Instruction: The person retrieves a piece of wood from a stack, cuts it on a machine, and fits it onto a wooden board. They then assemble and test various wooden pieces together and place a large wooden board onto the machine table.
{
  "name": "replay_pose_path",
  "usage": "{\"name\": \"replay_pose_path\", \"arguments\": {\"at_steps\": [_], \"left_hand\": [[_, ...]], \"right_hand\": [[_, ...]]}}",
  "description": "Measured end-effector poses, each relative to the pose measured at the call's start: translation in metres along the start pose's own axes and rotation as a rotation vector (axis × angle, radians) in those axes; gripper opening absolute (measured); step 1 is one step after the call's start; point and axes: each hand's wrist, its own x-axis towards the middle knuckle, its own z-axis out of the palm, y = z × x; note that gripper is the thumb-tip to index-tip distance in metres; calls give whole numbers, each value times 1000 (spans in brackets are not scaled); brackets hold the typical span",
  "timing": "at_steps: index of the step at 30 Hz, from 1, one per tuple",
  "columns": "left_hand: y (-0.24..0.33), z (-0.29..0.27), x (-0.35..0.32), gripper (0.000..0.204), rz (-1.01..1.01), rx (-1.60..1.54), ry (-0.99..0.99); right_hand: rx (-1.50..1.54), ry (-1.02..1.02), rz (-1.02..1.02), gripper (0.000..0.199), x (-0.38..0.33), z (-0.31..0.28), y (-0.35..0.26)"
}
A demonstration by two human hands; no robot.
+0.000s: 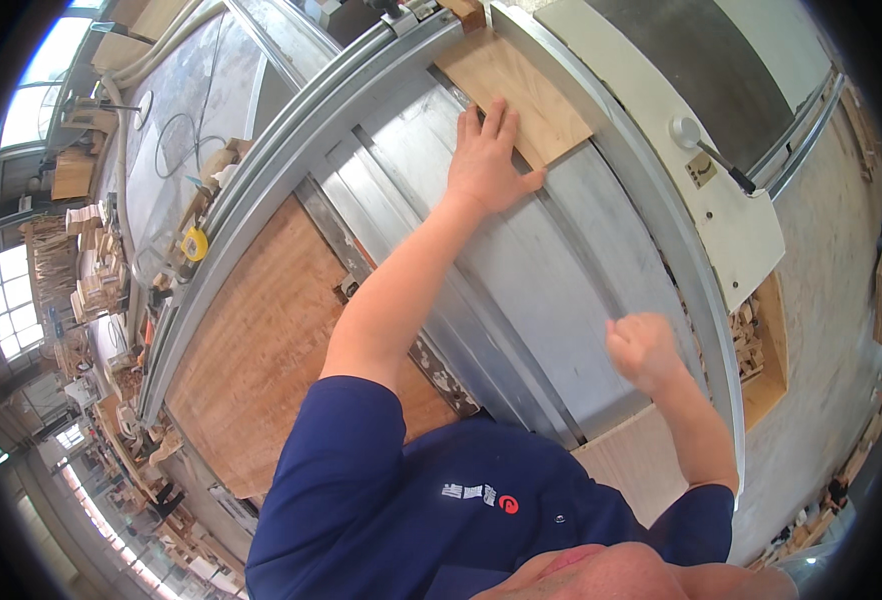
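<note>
My left hand (pixel 489 160) reaches forward with its fingers spread. Its fingertips lie on the near-left edge of a light wooden board (pixel 536 95), and the thumb is out to the side. That board rests flat on a grey metal machine table (pixel 521 260) with long grooves, along a raised metal fence (pixel 651 170). Curled into a fist, my right hand (pixel 646 350) is over the right part of the metal table, and no object shows in it. Another pale board (pixel 636 455) lies below it, close to my body.
A large brown wooden panel (pixel 261 340) lies to the left beside a metal rail. A yellow tape measure (pixel 194 244) sits beyond it. Right of the fence are a white machine housing (pixel 741 220) with a lever and a wooden box (pixel 771 350) of offcuts.
</note>
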Motion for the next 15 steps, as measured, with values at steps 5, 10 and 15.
{"name": "replay_pose_path", "arguments": {"at_steps": [5,10,15], "left_hand": [[0,-3,-3,89,14,47,2],[1,-4,-2,91,-7,24,-13],[2,-6,-2,92,-15,-4,-34]], "right_hand": [[201,-24,80,22,30,6,-18],[212,-178,-51,23,3,23,-29],[252,-51,208,20,13,21,-25]]}}
